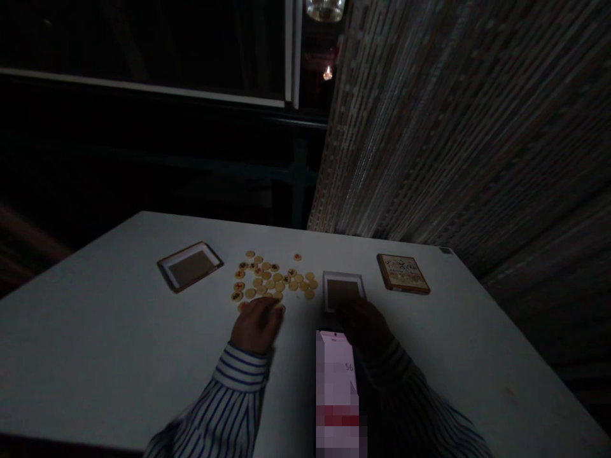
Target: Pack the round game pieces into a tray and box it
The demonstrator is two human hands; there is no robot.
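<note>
Many round wooden Chinese chess pieces [277, 278] lie loosely spread on the white table [119, 356], some with red or black characters showing, others blank side up. My left hand [258, 324] rests at the near edge of the spread, its fingers curled down over pieces there; what they grip is hidden. On the right, a shallow open box [344, 277] with a grey-brown bottom holds no visible pieces. My right hand [365, 324], dark in shadow, has its bent fingers at the box's near right corner and appears to grip it.
A lit phone [337, 375] lies between my forearms. Farther left is a shallow tray-like lid [191, 267]; to the right sits a printed box cover [403, 274]. A string curtain [405, 127] hangs behind the table's right side. The room is dim.
</note>
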